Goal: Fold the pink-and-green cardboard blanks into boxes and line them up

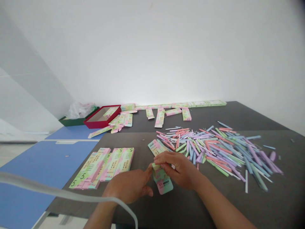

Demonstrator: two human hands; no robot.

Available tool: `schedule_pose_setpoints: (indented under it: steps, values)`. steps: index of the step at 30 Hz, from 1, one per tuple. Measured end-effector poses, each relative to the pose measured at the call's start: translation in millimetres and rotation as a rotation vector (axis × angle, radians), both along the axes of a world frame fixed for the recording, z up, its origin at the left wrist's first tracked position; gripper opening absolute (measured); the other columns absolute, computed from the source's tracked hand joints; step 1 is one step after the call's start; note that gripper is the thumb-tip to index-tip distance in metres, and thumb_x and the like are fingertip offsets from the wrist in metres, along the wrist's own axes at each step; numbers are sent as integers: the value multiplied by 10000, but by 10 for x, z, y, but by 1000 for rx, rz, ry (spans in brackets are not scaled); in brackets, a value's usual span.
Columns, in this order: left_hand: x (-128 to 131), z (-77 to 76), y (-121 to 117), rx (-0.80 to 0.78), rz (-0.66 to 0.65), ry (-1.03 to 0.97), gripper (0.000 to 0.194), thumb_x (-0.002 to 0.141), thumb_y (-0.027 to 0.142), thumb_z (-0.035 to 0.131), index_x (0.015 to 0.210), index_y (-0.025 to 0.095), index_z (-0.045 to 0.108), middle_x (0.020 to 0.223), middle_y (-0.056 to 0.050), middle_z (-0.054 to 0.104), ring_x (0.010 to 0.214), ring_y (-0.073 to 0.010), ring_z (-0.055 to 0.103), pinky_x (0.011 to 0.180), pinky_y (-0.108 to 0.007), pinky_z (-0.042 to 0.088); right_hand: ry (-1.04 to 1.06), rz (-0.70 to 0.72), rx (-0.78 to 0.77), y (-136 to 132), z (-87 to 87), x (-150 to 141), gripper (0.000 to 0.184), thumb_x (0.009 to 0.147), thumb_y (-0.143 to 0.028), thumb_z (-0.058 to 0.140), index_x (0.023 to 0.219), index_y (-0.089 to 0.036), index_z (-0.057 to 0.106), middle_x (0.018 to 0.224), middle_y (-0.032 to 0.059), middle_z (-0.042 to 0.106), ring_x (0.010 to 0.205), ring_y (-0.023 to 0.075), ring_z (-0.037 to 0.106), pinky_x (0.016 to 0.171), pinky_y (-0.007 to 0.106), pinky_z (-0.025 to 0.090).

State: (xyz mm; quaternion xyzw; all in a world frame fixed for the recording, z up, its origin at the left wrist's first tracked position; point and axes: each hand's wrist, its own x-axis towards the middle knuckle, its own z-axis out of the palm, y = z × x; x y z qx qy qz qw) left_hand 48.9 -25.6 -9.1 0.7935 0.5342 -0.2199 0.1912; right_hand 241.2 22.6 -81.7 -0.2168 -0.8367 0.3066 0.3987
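Now L hand [127, 186] & R hand [176, 168] are pinching a folded pastel carton [162, 179]; flat cards [102, 167] & stick pile [221, 152] are lying unworked.

I have a pink-and-green printed card carton [161, 180] at lower centre of the frame, partly folded, with its upper end bent into a small box shape. Its flat end, with a dark barcode patch, angles down-right. My right hand [177, 168] pinches it from above; my left hand's index finger [149, 170] touches its side.
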Motion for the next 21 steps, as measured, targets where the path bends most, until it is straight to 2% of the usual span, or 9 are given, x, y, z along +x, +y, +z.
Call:
schedule_pose_setpoints:
  steps: [4,11,15,21]
  values:
    - [-6,-14,10,-7,4,-11,379,870,331,539,1234,223,546,982,-104,716,871,-326,693,661,-388,545,60,-7,24,-13,-82,26,246,939,-153,499,1100,-240,665,1144,73,697,1073,179,648,906,328,505]
    - [-18,-42,-1,-6,-14,17,383,874,344,549,1244,245,550,930,-88,720,852,-331,699,658,-391,550,151,119,-34,42,-193,73,288,943,-171,514,1185,-254,645,1219,95,658,1139,188,617,943,360,498]
    - [-40,-63,1,5,-22,9,396,879,335,533,1266,248,538,943,-95,719,852,-336,699,651,-398,553,132,153,-57,83,-248,72,337,904,-190,597,1232,-269,619,1267,96,627,1191,203,582,978,376,469]
    - [-70,-101,13,-17,-7,23,381,876,322,532,1241,219,562,998,-123,717,882,-366,693,671,-460,560,88,158,-73,117,-321,76,343,914,-196,590,1241,-298,621,1313,85,590,1190,192,575,966,350,466]
